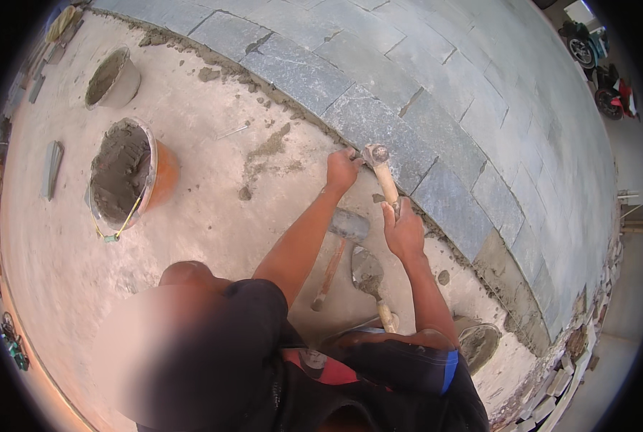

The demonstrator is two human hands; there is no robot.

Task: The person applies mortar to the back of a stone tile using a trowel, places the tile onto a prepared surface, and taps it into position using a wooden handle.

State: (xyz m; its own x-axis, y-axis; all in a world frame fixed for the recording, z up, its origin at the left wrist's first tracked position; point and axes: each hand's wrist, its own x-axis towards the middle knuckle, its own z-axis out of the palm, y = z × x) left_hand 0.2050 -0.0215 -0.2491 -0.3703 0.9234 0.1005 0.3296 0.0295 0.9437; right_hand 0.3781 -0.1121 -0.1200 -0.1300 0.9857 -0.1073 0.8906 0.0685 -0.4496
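My right hand [404,230] is wrapped round the pale wooden handle of a hammer [383,176]. The hammer's mortar-smeared head is over the near edge of a grey-blue stone tile [390,140]. Just left of the hammer head, my left hand [343,171] is closed at that edge; whatever its fingers grip is too small to make out. On the floor between my forearms lies a mallet [349,225] with a dark head and wooden handle. Beside it a trowel [367,270] rests with mortar on its blade, its wooden handle toward me.
Laid stone tiles cover the far right. A mortar strip [509,288] borders them on the right. At left stand an orange bucket [164,173] of mortar and a grey bucket [126,83]. Another mortar container [480,345] is by my right elbow. Tile pieces [51,169] lie far left; motorbikes [609,97] stand far right.
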